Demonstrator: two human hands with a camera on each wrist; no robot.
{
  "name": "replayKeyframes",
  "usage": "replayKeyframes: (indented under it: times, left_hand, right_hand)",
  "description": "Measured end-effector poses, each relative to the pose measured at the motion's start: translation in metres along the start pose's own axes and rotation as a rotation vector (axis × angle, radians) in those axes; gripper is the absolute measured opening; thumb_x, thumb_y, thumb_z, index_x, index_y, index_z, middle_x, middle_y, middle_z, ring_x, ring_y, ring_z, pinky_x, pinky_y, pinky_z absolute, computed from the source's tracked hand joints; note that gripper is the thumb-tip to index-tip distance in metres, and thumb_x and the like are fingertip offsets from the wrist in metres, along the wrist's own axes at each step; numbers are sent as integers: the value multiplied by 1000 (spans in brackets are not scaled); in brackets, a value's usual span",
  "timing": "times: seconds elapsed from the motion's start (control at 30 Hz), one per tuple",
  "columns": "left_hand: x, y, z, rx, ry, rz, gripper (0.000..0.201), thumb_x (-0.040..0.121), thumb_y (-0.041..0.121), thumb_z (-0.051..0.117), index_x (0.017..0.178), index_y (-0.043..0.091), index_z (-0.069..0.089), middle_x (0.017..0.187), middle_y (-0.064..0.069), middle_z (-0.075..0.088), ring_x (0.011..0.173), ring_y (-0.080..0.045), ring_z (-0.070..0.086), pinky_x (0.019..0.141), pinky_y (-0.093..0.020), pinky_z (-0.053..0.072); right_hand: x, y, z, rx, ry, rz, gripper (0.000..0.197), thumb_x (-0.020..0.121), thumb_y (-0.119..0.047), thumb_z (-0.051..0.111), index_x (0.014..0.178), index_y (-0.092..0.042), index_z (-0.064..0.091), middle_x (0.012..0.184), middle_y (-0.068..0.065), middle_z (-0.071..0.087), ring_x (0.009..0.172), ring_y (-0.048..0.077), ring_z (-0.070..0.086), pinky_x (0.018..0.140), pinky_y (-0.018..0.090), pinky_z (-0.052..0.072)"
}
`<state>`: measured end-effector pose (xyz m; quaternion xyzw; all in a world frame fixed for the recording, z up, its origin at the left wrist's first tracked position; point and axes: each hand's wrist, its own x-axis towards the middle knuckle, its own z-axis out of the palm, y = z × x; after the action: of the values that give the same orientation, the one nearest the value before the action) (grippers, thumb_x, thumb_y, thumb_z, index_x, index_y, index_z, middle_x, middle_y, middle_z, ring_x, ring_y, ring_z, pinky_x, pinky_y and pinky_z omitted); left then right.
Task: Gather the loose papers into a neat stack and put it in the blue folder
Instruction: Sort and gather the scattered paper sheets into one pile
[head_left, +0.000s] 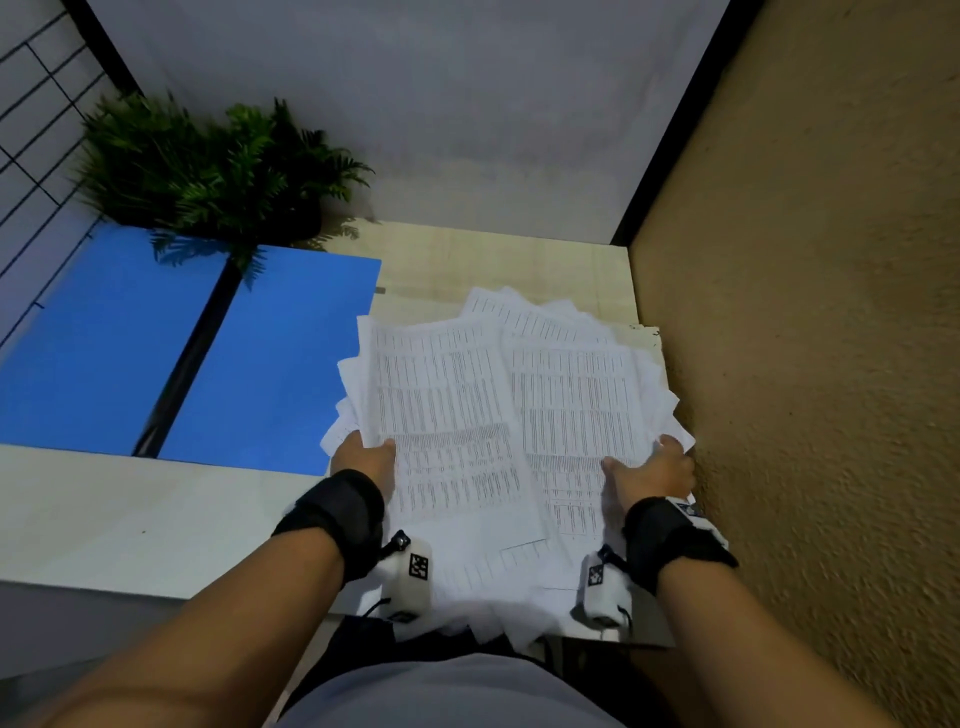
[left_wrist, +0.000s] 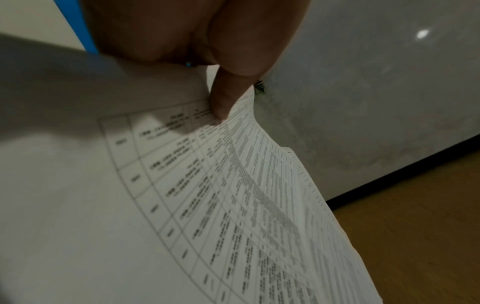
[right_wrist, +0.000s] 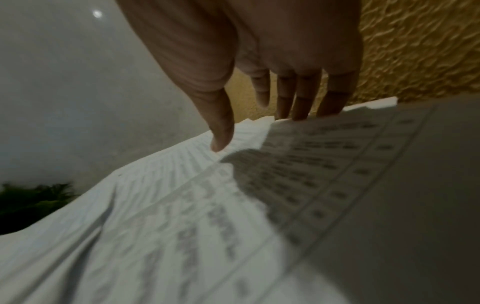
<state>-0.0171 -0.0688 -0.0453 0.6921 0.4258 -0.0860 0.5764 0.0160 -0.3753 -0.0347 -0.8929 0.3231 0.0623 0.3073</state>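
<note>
A messy, fanned pile of printed papers (head_left: 493, 415) is held between my two hands over the right part of the table. My left hand (head_left: 371, 452) grips its left edge, with the thumb (left_wrist: 223, 98) pressed on the top sheet (left_wrist: 207, 205) and the fingers hidden underneath. My right hand (head_left: 652, 467) holds the right edge: the thumb (right_wrist: 221, 127) touches the top sheet (right_wrist: 233, 195) and the fingers (right_wrist: 301, 98) reach down behind the edge. The blue folder (head_left: 104, 353) lies open and flat to the left, its black spine in the middle.
A green fern plant (head_left: 208, 166) stands behind the folder, its fronds overhanging it. A rough brown wall (head_left: 805, 364) closes the right side, right beside the papers. A pale tabletop (head_left: 130, 519) extends to the front left. A grey wall stands at the back.
</note>
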Motion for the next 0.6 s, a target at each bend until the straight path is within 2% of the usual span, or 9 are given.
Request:
replayKeyframes:
  times: [0.07,0.13,0.17,0.27,0.37,0.43,0.5,0.57,0.6]
  left_hand:
    - [8,-5,6,-46,-28,-17,39,80,33,62,118,21,62,117,-11,68,104,-35,65,95,-47,53]
    - [8,-6,15,-98,-49,-35,43,75,35,66,116,23,61,118,-9,68,104,-34,65,97,-49,52]
    - [5,-2,19,-117,-70,-31,43,78,31,67,119,20,60,117,-7,67,106,-33,64,98,-48,51]
    - [-8,9,33,-107,-124,23,39,90,20,62,128,13,56,117,-5,63,109,-29,60,101,-46,48]
    - [-6,11,39,-80,-103,83,37,91,12,59,128,12,55,121,-6,63,110,-28,60,101,-43,48]
    - [0,13,34,-74,-63,101,37,90,6,58,127,10,55,119,-5,62,108,-24,59,99,-38,46]
    - [8,15,24,-46,-55,121,36,89,4,59,124,10,57,115,-6,63,107,-26,60,99,-40,47]
    - [14,16,14,1,-86,129,33,89,3,59,121,11,59,110,-8,65,104,-30,62,96,-42,49]
    - [17,17,10,21,-116,127,32,89,3,58,120,11,59,110,-8,66,104,-32,63,96,-43,50]
  right_hand:
    - [6,6,-2,-8,-41,-1,73,68,-31,83,129,-7,49,130,20,53,120,40,50,98,48,47]
    - [6,10,-2,8,-28,-53,58,72,-28,80,121,-11,54,123,20,53,113,40,54,94,48,50]
    - [4,11,0,30,-8,-88,54,73,-25,79,120,-12,54,122,20,52,112,40,54,93,48,50]
    - [-5,12,2,102,-11,-160,58,83,-20,72,135,-17,46,128,18,46,114,35,53,97,44,48]
    - [-10,13,1,107,7,-185,39,91,-20,62,128,-9,53,132,15,42,115,33,51,98,34,43]
    - [-8,13,-4,127,53,-165,26,94,-13,57,116,1,59,129,17,43,115,35,49,102,37,40]
    - [0,15,-10,173,22,-125,18,96,-3,48,109,5,58,115,17,52,111,37,53,100,37,39]
    - [3,14,-13,263,-55,-55,22,97,-1,43,115,4,55,106,13,56,113,36,55,97,33,38]
    - [5,13,-14,314,-108,-38,28,97,0,43,124,3,53,112,13,57,119,34,53,99,32,36]
